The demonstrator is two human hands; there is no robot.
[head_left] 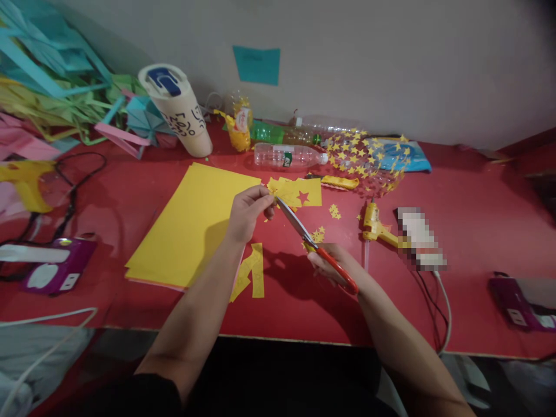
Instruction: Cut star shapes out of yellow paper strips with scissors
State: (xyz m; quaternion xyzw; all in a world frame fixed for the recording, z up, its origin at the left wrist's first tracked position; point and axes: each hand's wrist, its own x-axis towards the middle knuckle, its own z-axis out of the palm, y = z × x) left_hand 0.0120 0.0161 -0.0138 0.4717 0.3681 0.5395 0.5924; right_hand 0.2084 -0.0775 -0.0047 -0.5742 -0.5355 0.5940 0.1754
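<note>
My left hand (249, 211) pinches a small piece of yellow paper (273, 188) above the table. My right hand (328, 260) grips red-handled scissors (309, 236), whose blade tips meet the edge of that piece by my left fingertips. Beneath the right hand and scissors lie small yellow paper stars (318, 234), partly hidden. Just behind my left hand is a yellow card (313, 191) with a star-shaped hole. Yellow paper scraps (258, 271) rest near the left forearm, and a stack of yellow sheets (186, 226) lies to the left.
A yellow glue gun (372, 223) and a phone (420, 237) with a cable lie right. Behind are a clear bottle (286, 156), a yellow cutter (340, 183), a star-covered clear bottle (362, 153) and a cream tumbler (185, 116). Another glue gun (30, 182) and folded paper are left.
</note>
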